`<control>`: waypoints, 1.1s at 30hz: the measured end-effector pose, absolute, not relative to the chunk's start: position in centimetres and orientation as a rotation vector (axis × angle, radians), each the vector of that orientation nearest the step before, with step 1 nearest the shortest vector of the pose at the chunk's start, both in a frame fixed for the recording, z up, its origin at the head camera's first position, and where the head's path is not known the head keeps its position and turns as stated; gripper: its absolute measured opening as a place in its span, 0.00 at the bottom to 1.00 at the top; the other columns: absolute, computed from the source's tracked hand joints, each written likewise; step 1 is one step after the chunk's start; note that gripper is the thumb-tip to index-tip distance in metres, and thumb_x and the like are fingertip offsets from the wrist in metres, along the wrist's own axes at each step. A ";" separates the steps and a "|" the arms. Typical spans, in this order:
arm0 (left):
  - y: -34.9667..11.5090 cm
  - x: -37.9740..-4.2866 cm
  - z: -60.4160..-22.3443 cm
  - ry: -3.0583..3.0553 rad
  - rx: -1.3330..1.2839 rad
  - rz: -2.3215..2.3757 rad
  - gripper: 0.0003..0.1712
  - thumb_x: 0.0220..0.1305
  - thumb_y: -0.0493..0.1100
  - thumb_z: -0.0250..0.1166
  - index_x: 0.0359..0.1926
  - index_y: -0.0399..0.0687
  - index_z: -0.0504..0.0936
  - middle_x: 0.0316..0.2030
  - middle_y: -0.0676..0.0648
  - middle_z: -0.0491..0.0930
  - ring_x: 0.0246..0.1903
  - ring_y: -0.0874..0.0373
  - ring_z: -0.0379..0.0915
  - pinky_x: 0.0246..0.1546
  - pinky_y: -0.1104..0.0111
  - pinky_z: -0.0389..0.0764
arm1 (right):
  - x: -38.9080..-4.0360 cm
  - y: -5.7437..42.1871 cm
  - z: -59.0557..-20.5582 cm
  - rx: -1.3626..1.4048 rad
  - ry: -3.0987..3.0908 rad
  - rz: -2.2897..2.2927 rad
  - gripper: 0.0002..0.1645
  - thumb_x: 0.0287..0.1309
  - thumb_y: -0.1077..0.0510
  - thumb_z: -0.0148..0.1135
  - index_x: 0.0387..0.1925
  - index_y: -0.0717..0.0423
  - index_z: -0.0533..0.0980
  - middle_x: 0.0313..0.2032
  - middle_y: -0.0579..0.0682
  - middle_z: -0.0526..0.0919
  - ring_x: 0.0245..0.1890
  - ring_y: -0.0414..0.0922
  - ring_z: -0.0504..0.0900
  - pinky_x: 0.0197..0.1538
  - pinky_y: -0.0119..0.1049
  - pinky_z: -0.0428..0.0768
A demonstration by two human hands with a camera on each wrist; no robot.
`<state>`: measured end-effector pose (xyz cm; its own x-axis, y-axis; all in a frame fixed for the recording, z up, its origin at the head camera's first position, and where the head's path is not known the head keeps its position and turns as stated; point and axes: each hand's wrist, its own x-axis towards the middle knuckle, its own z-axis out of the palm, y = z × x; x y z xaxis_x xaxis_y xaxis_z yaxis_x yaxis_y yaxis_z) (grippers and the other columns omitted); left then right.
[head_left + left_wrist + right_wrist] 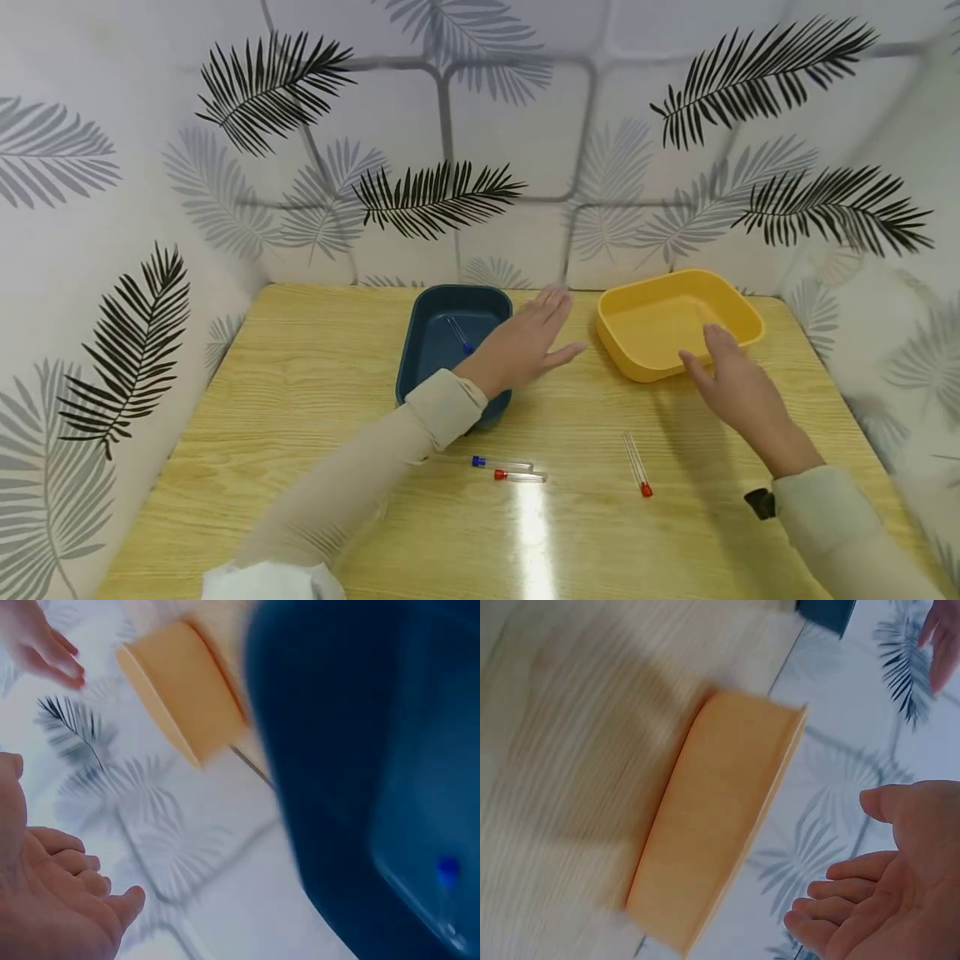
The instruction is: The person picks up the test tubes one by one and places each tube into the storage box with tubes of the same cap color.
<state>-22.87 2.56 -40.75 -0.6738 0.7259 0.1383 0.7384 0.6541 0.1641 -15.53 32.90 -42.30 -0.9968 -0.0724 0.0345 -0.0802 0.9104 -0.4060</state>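
Note:
My left hand (522,343) hovers beside the right edge of a dark blue bin (417,342), fingers extended and holding nothing. Inside that bin lies a clear tube with a blue cap (468,347). My right hand (738,387), also holding nothing, is over the near right rim of a yellow bin (626,346), with its fingers fairly straight. Nearer on the table lie a blue-capped tube (504,464) and a red-capped tube (521,477), close together. Another red-capped tube (637,465) lies apart, below the yellow bin. Both palms show bare in the wrist views.
A wooden table (300,367) carries everything, its back edge against a wall (480,125) with leaf patterns. The bins stand near that back edge, a gap between them. A bright light reflection (532,542) shows on the tabletop.

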 end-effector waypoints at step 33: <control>12.1 -22.1 -47.5 -2.849 -1.239 0.167 0.40 0.69 0.65 0.36 0.71 0.44 0.52 0.70 0.48 0.50 0.69 0.53 0.42 0.63 0.61 0.59 | -23.6 40.3 -45.7 -0.102 -3.203 0.483 0.37 0.67 0.53 0.42 0.54 0.89 0.48 0.49 0.82 0.55 0.45 0.72 0.63 0.48 0.64 0.65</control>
